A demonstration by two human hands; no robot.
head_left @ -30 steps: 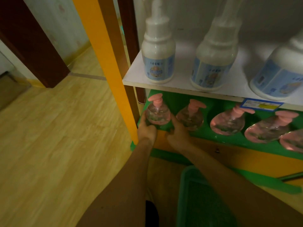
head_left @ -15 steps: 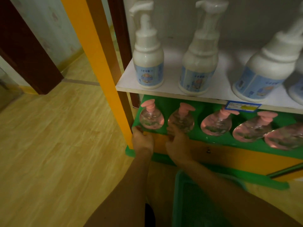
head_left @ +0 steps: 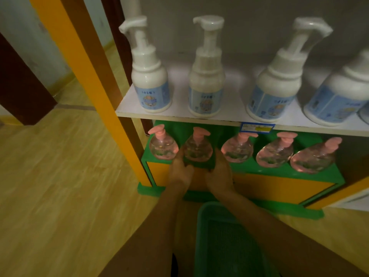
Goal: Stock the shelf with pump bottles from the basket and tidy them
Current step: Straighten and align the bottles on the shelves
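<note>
Both hands (head_left: 180, 172) (head_left: 218, 176) cupping round clear bottle (head_left: 197, 149)

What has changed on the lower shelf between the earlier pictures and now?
Both hands moved one place to the right: the left hand and right hand let go of the leftmost pink bottle and now cup the second pink bottle from both sides. The other pink bottles, the white bottles above and the green basket stayed as they were.

Dim room: pale wood-plank floor (head_left: 60, 176), dark brown door frame (head_left: 22, 86) (left), grey wall (head_left: 259, 27).
</note>
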